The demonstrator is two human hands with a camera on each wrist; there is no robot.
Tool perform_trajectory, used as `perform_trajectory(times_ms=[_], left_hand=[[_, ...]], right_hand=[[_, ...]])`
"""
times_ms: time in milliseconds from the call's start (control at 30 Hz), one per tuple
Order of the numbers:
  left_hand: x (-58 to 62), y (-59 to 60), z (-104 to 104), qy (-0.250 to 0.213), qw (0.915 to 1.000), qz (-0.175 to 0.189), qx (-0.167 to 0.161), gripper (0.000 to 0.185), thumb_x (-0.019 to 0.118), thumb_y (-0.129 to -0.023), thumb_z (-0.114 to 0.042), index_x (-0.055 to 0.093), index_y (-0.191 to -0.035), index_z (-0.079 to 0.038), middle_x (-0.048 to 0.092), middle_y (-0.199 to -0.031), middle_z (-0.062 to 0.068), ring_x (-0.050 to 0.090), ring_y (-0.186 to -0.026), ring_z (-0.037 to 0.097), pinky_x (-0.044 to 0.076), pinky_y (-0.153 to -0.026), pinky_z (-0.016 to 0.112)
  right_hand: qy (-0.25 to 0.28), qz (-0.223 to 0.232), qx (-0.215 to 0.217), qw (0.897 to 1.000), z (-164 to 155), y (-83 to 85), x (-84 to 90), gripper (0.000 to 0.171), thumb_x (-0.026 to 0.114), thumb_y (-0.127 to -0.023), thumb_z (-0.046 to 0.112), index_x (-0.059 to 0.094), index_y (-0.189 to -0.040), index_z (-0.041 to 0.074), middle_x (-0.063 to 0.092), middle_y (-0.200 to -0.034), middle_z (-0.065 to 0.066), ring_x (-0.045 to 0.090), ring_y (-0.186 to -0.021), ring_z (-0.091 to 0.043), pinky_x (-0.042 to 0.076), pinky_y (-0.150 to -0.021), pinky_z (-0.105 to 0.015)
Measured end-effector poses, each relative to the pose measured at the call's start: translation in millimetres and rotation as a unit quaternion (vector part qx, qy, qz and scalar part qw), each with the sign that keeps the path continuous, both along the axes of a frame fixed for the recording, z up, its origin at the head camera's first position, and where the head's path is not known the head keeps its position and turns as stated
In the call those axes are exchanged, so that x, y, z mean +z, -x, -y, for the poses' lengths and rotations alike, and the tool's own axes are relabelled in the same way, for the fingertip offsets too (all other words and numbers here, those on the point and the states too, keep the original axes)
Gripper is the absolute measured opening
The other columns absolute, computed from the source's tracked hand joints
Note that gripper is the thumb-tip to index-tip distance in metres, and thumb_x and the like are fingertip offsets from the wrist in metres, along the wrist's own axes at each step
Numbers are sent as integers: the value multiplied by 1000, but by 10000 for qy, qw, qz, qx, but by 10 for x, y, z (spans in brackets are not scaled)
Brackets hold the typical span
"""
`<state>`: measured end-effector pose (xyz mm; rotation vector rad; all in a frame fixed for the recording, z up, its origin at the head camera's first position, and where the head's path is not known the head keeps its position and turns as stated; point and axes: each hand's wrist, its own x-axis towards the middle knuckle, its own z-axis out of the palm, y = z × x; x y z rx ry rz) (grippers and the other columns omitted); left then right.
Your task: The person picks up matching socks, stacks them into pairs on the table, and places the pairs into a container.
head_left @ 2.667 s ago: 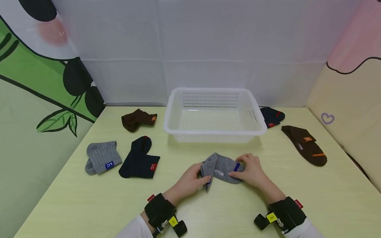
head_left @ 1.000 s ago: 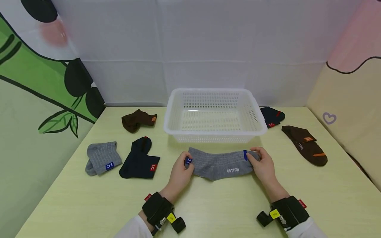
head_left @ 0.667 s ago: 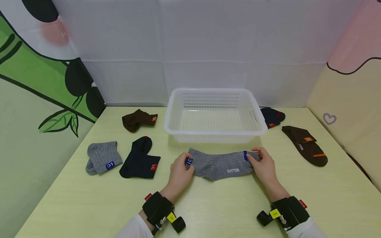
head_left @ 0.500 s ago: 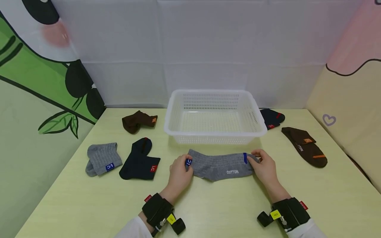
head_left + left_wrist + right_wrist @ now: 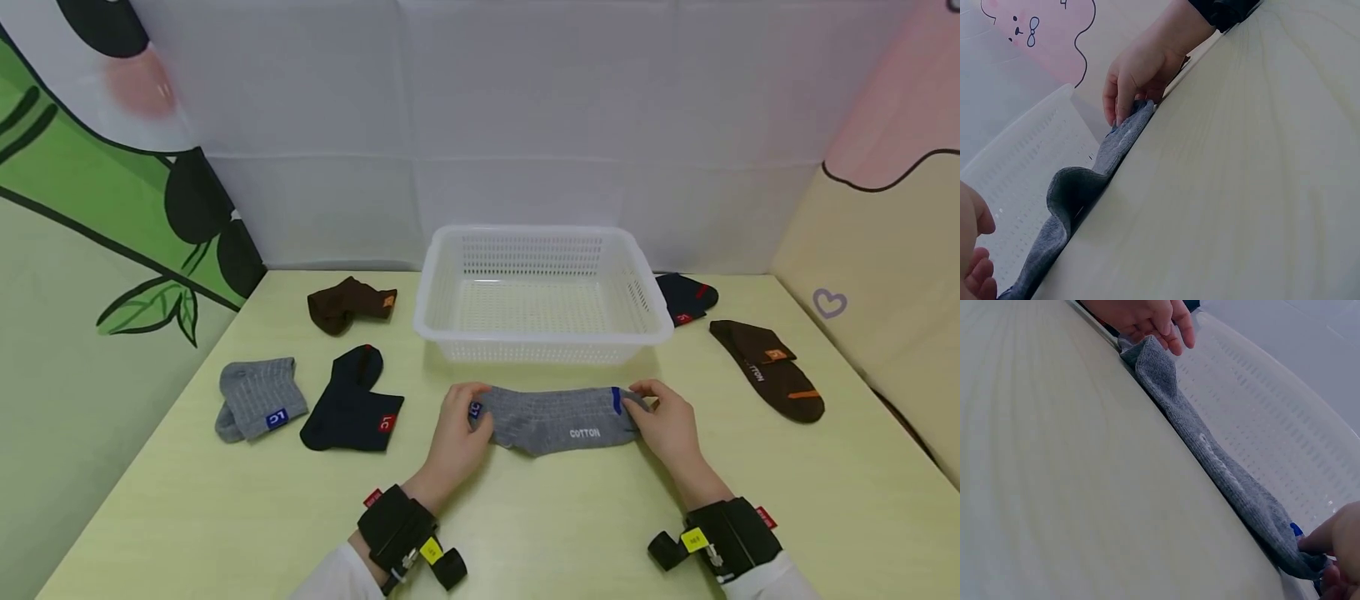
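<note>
Both hands (image 5: 457, 433) (image 5: 663, 421) pinch grey sock (image 5: 558, 417) ends; wrist views likely show mid-sock hump.

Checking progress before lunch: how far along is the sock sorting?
Early. The white basket holds nothing. In hand: the left hand and right hand pinch the ends of a grey sock, laid flat. Left: its grey mate and four darker socks.

You have a grey ribbed sock (image 5: 558, 419) stretched out flat on the table, lying crosswise just in front of the white basket. It carries white "COTTON" lettering on its near side, a blue stripe near its right end and a small blue tag at its left end. Its middle ripples up slightly in the wrist views.
</note>
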<state>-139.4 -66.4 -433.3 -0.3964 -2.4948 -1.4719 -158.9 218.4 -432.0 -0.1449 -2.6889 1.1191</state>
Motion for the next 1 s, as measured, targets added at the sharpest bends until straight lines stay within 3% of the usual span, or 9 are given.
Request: perform_trajectory(times_ms=[133,400,567,833,1000], left_hand=[[12,15,-1,-57,9993,35,-372,32,50,-91,2,50,-123,2,49,-118,19,52,-96,27,43,-83,38],[26,-21,-16,-231,9939,624,-875,38,48,-96,-4,43,-134,-1,46,-131,19,54,-108,29,44,-92,39],[33,-40,-12,-522,9894,927,-990,41,47,-98,-6,39,-137,-1,42,-137,19,53,-113,31,44,-94,40],[48,-29,-27,-486,9836,1287,-1164,50,47,-96,-4,31,-143,1,38,-143,20,52,-116,31,44,-96,39],[48,-32,-57,-721,9784,1493,-1237,50,46,-97,-5,30,-143,2,37,-143,21,52,-117,32,46,-93,36]], right_hand=[[-11,44,70,10000,1,10,14,20,65,-87,10,64,-103,-1,65,-100,-19,48,-65,-16,38,-59,-24],[-41,191,413,9990,-9,-5,38,21,64,-86,7,64,-105,-3,66,-101,-21,50,-64,-14,39,-58,-24],[84,261,676,9973,3,-2,38,21,64,-86,5,64,-106,-3,66,-101,-20,51,-66,-13,42,-59,-22],[310,342,912,9948,70,-26,31,21,65,-86,3,64,-106,-2,65,-102,-20,51,-66,-12,42,-59,-21],[449,314,1130,9921,152,-48,6,22,65,-85,2,64,-107,-2,66,-102,-20,52,-65,-10,42,-59,-21]])
